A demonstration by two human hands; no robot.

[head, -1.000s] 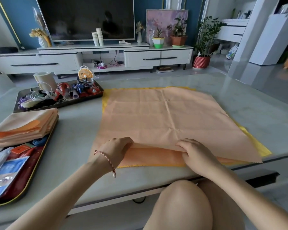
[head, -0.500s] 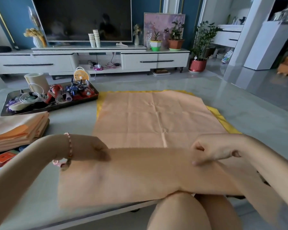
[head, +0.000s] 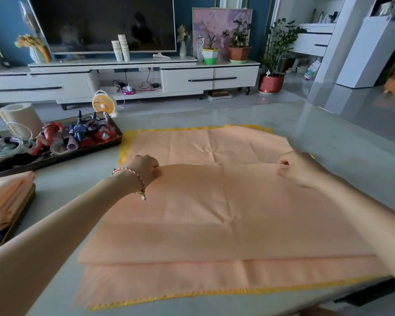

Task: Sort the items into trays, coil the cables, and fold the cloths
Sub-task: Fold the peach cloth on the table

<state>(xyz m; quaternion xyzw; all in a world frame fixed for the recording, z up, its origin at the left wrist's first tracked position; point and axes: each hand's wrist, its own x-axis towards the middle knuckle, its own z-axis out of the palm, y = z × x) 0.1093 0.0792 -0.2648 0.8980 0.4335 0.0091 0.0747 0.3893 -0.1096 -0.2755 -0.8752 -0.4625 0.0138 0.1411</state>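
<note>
An orange cloth [head: 214,215] lies spread on the grey table [head: 328,133], on top of a yellow cloth [head: 124,144] whose edges show around it. The orange cloth's near edge is carried over towards the far side, so a folded flap covers its middle. My left hand [head: 144,167] pinches the flap's left corner. My right hand [head: 299,167] pinches the right corner. Both hands hover low over the cloth's middle. A stack of folded orange cloths [head: 5,201] rests on a tray at the left.
A dark tray [head: 96,145] at the back left holds toy figures, coiled cables and tape. A paper roll [head: 21,117] stands behind it, and a small orange fan [head: 103,103] is on the floor beyond. The table's near edge is below the cloth.
Both hands lifted the orange cloth's near edge from the table's front and carried it forward over the cloth, to about its middle. The camera tilted and moved closer.
</note>
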